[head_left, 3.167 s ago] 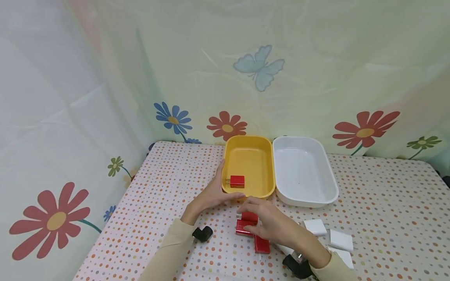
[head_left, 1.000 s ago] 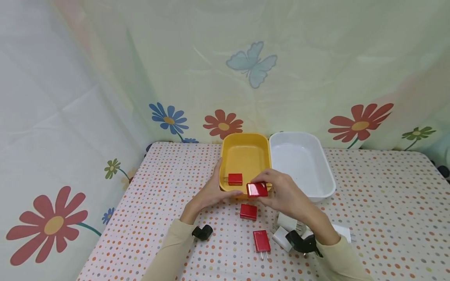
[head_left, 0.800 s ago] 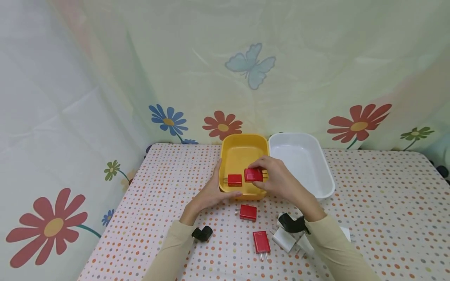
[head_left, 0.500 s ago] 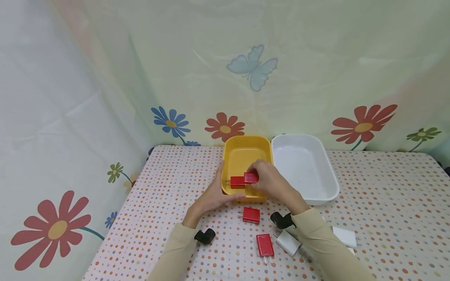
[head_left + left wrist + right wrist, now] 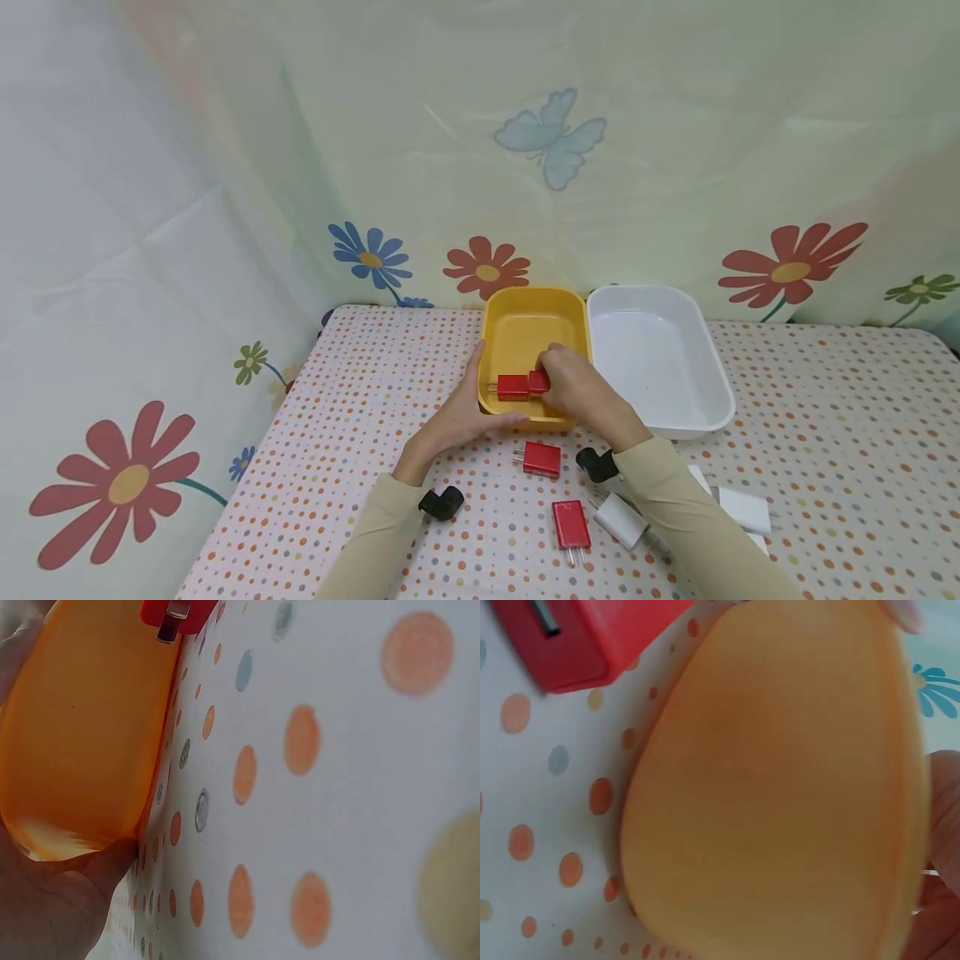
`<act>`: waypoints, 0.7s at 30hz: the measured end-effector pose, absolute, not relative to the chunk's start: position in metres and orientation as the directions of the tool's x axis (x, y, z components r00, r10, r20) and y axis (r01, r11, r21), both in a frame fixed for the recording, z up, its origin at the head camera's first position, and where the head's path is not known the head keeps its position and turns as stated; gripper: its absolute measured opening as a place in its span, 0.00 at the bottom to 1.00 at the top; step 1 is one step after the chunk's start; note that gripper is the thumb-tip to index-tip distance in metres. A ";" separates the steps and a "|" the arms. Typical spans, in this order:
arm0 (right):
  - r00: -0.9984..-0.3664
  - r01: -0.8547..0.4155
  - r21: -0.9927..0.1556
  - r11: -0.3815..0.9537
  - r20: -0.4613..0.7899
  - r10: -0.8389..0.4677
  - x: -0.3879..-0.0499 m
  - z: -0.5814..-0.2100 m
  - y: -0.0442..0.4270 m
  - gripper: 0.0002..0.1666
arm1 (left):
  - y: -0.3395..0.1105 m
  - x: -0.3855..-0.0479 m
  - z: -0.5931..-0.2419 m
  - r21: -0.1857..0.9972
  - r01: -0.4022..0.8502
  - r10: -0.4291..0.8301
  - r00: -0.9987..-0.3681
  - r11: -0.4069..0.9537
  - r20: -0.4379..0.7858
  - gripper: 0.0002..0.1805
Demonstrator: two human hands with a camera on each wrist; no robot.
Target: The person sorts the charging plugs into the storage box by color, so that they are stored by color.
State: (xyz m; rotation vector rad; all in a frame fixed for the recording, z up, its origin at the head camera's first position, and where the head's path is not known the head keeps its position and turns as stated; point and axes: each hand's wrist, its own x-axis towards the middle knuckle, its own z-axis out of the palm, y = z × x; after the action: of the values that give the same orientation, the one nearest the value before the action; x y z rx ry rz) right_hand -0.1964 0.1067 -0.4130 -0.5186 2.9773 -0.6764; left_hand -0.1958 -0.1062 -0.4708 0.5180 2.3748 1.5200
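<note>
A yellow tray (image 5: 534,333) stands near the back of the table. My left hand (image 5: 457,417) rests along its left side and front corner, thumb at the front rim; in the left wrist view that hand (image 5: 60,907) touches the tray's wall (image 5: 82,727). Inside, at the front left, lies a red plug adapter (image 5: 513,387) with prongs to the left. My right hand (image 5: 581,390) reaches into the tray and pinches a second red adapter (image 5: 538,382) just right of the first; its prongs are hidden. The right wrist view shows the tray's outer wall (image 5: 765,780).
A white tray (image 5: 660,367) stands against the yellow one's right side. Two red adapters (image 5: 542,459) (image 5: 572,525) lie in front of the yellow tray. Several white adapters (image 5: 621,520) lie around my right forearm. A patterned curtain (image 5: 420,150) hangs behind the table.
My right hand has carried a red adapter from the table in front into the yellow tray, then lowered it beside the one lying there. My left hand has stayed at the tray.
</note>
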 end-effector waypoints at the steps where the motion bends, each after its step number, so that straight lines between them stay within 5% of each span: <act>1: -0.944 -0.306 -0.425 0.852 0.024 -0.328 -0.197 -0.414 0.107 0.13 | -0.106 -0.196 -0.471 0.913 0.150 0.441 -0.897 0.379 -0.036 0.72; 21: -0.951 -0.252 -0.447 0.858 -0.047 -0.304 -0.202 -0.426 0.110 0.12 | -0.106 -0.195 -0.472 0.916 0.165 0.450 -0.893 0.367 -0.019 0.70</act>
State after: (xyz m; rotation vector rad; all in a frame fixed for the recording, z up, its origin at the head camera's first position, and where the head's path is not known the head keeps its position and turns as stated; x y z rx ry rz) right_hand -0.2017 0.1096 -0.4260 -0.4383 2.9152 -0.6780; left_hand -0.1955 -0.1057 -0.4721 0.5467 2.3635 1.5366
